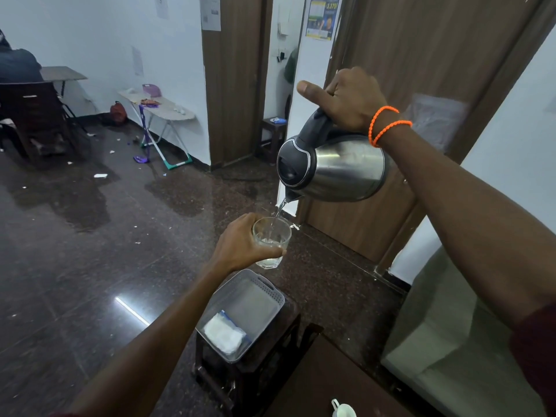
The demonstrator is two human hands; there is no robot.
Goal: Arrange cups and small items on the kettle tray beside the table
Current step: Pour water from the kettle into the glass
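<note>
My right hand grips the black handle of a steel electric kettle, tilted with its spout down to the left. A thin stream of water falls from the spout into a clear glass that my left hand holds upright in the air. Below the glass, a grey plastic tray rests on a dark wooden stool. A white packet with blue trim lies in the tray's near end. A white cup stands on the brown table at the bottom edge.
The dark polished floor carries scattered scraps and wet patches. A wooden door stands behind the kettle. A folding table with clutter sits against the far wall, a dark chair at far left, a pale cabinet at right.
</note>
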